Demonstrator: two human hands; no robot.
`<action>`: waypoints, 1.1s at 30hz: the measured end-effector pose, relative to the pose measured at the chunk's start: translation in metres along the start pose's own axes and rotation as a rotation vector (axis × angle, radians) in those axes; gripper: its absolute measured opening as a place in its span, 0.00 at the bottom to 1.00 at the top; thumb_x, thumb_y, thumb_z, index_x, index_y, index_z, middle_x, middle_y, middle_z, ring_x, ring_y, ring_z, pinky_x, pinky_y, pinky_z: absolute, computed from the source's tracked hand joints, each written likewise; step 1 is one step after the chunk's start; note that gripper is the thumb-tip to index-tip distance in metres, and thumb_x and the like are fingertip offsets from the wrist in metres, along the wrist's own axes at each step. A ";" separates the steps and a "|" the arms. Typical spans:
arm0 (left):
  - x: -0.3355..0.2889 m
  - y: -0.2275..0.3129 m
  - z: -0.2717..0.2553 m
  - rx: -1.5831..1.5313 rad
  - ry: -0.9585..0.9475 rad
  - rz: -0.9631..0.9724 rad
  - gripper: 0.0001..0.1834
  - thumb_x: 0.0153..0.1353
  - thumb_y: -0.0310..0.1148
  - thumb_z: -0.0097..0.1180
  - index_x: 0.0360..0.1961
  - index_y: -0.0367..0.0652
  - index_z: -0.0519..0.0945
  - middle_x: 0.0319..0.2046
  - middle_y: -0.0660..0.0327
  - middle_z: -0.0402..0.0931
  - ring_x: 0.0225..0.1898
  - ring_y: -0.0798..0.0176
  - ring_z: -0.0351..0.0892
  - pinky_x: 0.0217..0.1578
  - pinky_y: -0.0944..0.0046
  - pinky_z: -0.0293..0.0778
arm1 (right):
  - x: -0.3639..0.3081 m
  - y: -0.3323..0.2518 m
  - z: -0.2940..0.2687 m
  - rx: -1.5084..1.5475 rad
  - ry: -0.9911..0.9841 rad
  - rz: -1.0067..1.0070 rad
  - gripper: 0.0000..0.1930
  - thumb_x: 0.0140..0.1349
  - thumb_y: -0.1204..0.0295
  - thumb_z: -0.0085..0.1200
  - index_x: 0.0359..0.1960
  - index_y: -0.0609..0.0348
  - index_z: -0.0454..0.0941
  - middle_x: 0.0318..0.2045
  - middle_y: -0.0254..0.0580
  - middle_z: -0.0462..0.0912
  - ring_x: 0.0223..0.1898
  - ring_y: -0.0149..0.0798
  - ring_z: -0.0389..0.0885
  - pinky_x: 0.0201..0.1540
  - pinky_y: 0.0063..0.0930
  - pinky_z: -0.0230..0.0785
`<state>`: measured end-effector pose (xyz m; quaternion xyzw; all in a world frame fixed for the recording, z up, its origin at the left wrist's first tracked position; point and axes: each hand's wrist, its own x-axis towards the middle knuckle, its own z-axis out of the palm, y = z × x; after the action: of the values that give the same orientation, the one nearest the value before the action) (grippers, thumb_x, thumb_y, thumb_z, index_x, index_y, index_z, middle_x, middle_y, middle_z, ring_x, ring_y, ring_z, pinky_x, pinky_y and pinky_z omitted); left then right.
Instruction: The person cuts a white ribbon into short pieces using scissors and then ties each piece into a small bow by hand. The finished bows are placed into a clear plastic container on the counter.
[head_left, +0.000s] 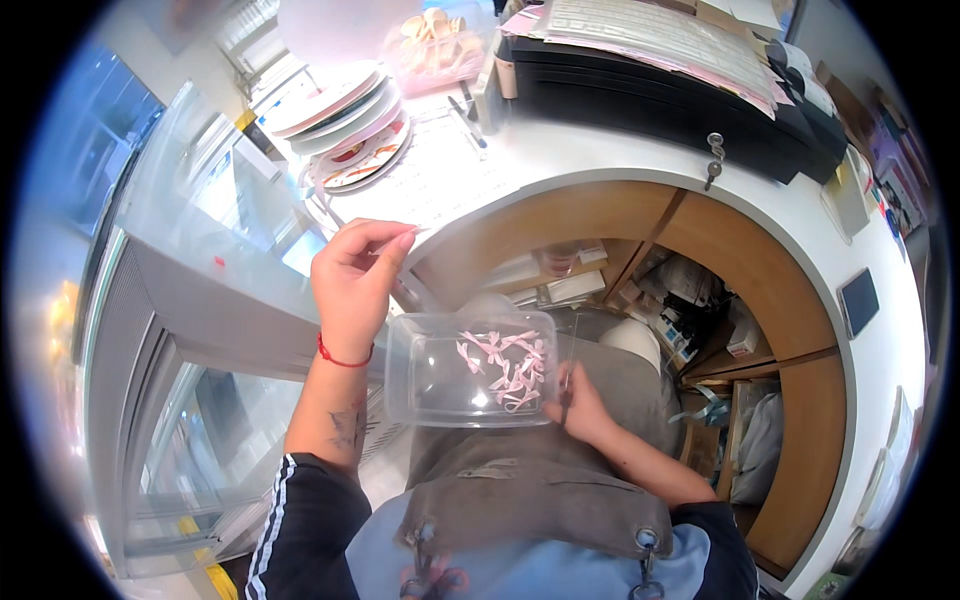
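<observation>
My left hand (pixel 362 270) is raised over the front edge of the white counter, thumb and forefinger pinched together. A tiny pale bit seems to show at its fingertips, too small to name. Below it, a clear plastic box (pixel 428 372) is held over my lap, with several small pink ribbon bows (pixel 515 368) gathered toward its right side. The right end of this box is in the grip of my right hand (pixel 583 405). Something thin and dark also shows along those fingers; I cannot make out its kind.
Stacked plates (pixel 345 130) stand on the white counter (pixel 560 140) at the back left, beside a tub of wooden spoons (pixel 437 50). A black machine (pixel 650 95) carries papers and a keyboard. Keys (pixel 713 165) hang at the curved edge. A phone (pixel 858 303) lies right; a glass case (pixel 200 250) stands left.
</observation>
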<state>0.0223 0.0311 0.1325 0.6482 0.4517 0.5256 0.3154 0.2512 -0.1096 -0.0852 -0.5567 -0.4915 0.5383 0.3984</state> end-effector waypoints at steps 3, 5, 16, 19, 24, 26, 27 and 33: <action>0.001 -0.001 -0.004 0.005 -0.007 0.012 0.06 0.55 0.21 0.56 0.34 0.32 0.80 0.32 0.60 0.75 0.22 0.74 0.69 0.21 0.76 0.65 | -0.002 -0.006 -0.001 0.152 -0.045 0.074 0.21 0.44 0.79 0.57 0.37 0.54 0.58 0.24 0.32 0.65 0.23 0.27 0.65 0.25 0.24 0.60; 0.003 -0.005 -0.005 -0.013 0.002 0.017 0.06 0.55 0.21 0.56 0.35 0.32 0.80 0.32 0.60 0.75 0.22 0.74 0.70 0.22 0.76 0.66 | -0.002 -0.001 0.000 0.142 -0.029 0.023 0.21 0.45 0.80 0.57 0.37 0.54 0.58 0.24 0.31 0.65 0.23 0.26 0.65 0.25 0.23 0.60; 0.051 -0.077 -0.008 0.021 0.170 -0.031 0.16 0.55 0.23 0.56 0.47 0.38 0.76 0.41 0.58 0.77 0.40 0.67 0.77 0.43 0.70 0.72 | -0.004 -0.005 -0.002 0.005 0.000 0.015 0.20 0.45 0.76 0.58 0.36 0.56 0.59 0.23 0.33 0.67 0.22 0.26 0.66 0.25 0.22 0.60; 0.039 -0.075 -0.015 0.099 0.250 0.072 0.19 0.57 0.21 0.51 0.51 0.38 0.74 0.47 0.57 0.75 0.47 0.63 0.74 0.49 0.66 0.68 | -0.006 0.001 -0.003 -0.042 0.046 -0.030 0.20 0.45 0.75 0.59 0.37 0.56 0.60 0.24 0.34 0.69 0.23 0.26 0.69 0.25 0.21 0.62; -0.007 -0.061 -0.019 0.254 0.184 0.089 0.18 0.55 0.20 0.50 0.49 0.38 0.74 0.49 0.54 0.74 0.51 0.59 0.72 0.52 0.63 0.67 | -0.006 -0.001 -0.003 0.103 0.047 0.079 0.19 0.45 0.79 0.55 0.38 0.56 0.60 0.21 0.35 0.71 0.16 0.26 0.70 0.18 0.23 0.62; -0.024 -0.059 -0.020 0.256 0.103 0.053 0.17 0.54 0.20 0.50 0.47 0.38 0.74 0.49 0.53 0.74 0.50 0.58 0.72 0.52 0.62 0.67 | -0.006 -0.007 -0.009 0.204 0.035 0.155 0.19 0.44 0.81 0.52 0.38 0.55 0.59 0.20 0.34 0.71 0.13 0.26 0.69 0.15 0.23 0.62; -0.032 -0.055 -0.019 0.299 0.033 0.068 0.15 0.52 0.20 0.52 0.43 0.38 0.74 0.51 0.53 0.70 0.51 0.57 0.71 0.50 0.61 0.69 | -0.006 -0.016 -0.013 0.248 0.042 0.153 0.19 0.44 0.82 0.51 0.38 0.54 0.59 0.20 0.34 0.71 0.12 0.26 0.68 0.13 0.22 0.61; -0.066 -0.040 -0.019 0.292 0.004 -0.008 0.17 0.49 0.19 0.55 0.43 0.39 0.72 0.49 0.56 0.66 0.51 0.58 0.69 0.46 0.63 0.70 | -0.018 -0.051 -0.050 0.319 0.058 0.072 0.21 0.42 0.85 0.50 0.38 0.55 0.59 0.20 0.32 0.72 0.15 0.24 0.70 0.12 0.18 0.62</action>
<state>-0.0089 -0.0150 0.0755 0.6843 0.5267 0.4544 0.2189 0.2962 -0.1124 -0.0272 -0.5188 -0.3677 0.6074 0.4762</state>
